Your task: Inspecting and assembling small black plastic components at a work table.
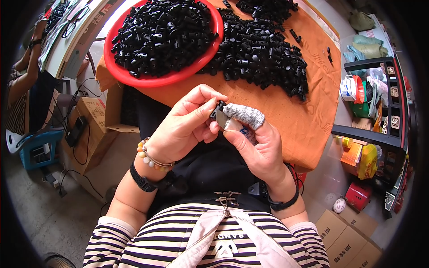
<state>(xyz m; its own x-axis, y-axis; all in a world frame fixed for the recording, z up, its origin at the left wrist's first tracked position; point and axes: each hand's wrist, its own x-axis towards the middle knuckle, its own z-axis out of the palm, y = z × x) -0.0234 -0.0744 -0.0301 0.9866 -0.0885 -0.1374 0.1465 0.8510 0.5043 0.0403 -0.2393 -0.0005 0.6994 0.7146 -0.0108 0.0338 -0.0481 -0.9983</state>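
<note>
Currently, the left hand (185, 120) pinches a small black part (216, 110) between both hands' fingertips, its long axis apparently slanting away and rightward; the right hand (259, 149) clasps a flat grey piece (222, 119) beside it.

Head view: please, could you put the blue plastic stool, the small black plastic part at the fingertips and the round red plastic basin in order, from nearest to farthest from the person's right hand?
1. Small black plastic part: at the right hand fingertips.
2. Round red plastic basin: ahead, to the left.
3. Blue plastic stool: at the far left.
</note>
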